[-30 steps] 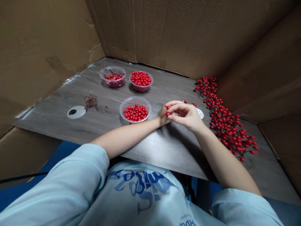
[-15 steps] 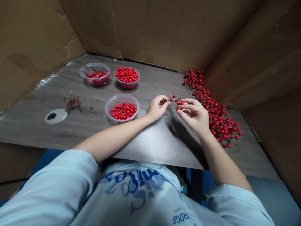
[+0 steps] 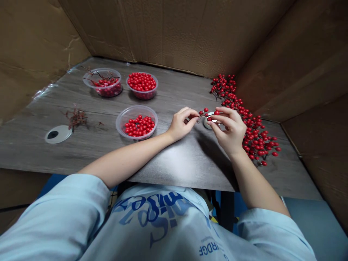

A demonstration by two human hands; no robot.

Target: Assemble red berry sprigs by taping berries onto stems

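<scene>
Red berry sprig (image 3: 205, 114), clamped by left hand (image 3: 181, 125) and right hand (image 3: 228, 132), berry branches (image 3: 257, 141) beside, table edge (image 3: 176, 180) below

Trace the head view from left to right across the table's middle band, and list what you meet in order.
round white desk grommet cap → dried reddish twigs → clear plastic tub of red berries → left hand → right hand → heap of red berry sprays
</scene>
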